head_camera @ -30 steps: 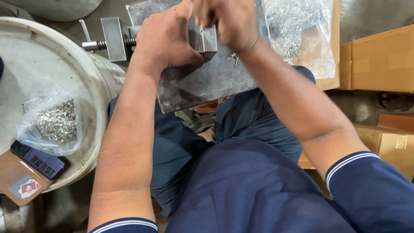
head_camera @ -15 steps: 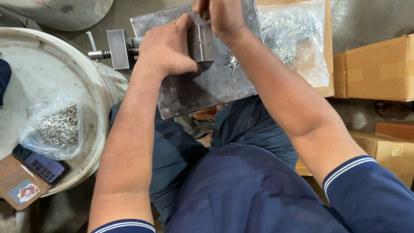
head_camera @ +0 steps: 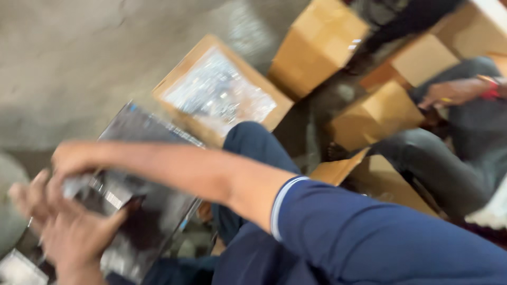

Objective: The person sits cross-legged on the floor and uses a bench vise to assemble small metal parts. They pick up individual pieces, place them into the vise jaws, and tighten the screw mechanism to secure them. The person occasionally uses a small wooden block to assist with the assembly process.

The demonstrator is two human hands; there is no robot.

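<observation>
The view is heavily blurred. My right hand (head_camera: pixel 74 157) reaches left across a dark metal plate (head_camera: pixel 153 211) resting over my lap. My left hand (head_camera: pixel 66 232) sits at the lower left with its fingers spread, against the plate's near edge. Between the two hands lies a small grey metal piece (head_camera: pixel 103 192). The blur hides whether either hand grips it.
An open cardboard box (head_camera: pixel 174 79) holding a clear bag of shiny small metal parts (head_camera: pixel 219 97) stands beyond the plate. More cardboard boxes (head_camera: pixel 317 42) lie to the right. Another person sits at the right, with one hand (head_camera: pixel 454 92) on a knee.
The camera has swung to the right, so the white drum has left the view and a seated person and more boxes have come in. Both hands remain at the metal plate.
</observation>
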